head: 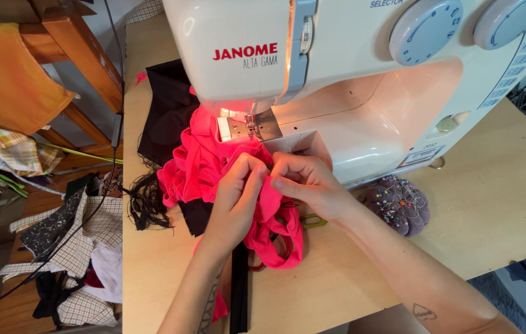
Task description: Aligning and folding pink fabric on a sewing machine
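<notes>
Head view of a sewing station. A white sewing machine [362, 80] stands at the far side of a pale wooden table [492, 204], its needle area lit from within. A bunched length of bright pink fabric [204, 164] lies on the table just in front of the presser foot [252, 127], its far edge reaching the metal needle plate and its near folds trailing toward the table's near edge. The left hand [238, 192] pinches a fold of the pink fabric between thumb and fingers, curled closed over the cloth. The right hand [306, 179] meets it from the right, thumb and forefinger gripping the same fold; the two hands touch at the fingertips. Black fabric [167, 111] lies under and left of the pink cloth, with a tangle of dark thread [148, 201] at its near left. A purple pincushion [399, 204] studded with pins sits on the table right of the hands, near the machine's base. Checked cloth scraps [84, 241] lie heaped on the floor at left.
</notes>
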